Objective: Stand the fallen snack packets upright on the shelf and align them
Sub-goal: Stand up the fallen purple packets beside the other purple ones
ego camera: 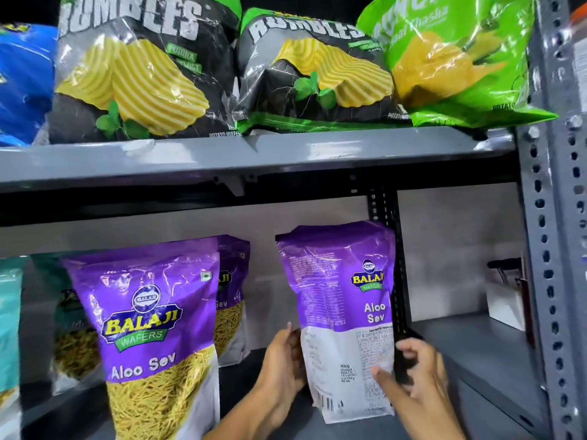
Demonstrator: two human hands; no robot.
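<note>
Holding Aloo Sev packet (pixel 341 315) upright, lower centre-right of frame, printed back facing us, base on lower shelf (pixel 476 344). Left hand (pixel 281 360) flat against left edge; right hand (pixel 413 373) with thumb on front, fingers curled behind right edge: both clamped on it. We judge next: turn front outward, square base, line up with front-facing Aloo Sev packet (pixel 149 328) at lower left.

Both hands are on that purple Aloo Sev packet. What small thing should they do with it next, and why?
Probably turn the held packet around. It stands upright on the lower shelf between the left hand and right hand, but shows its printed back, while the neighbouring packet faces front.
</note>
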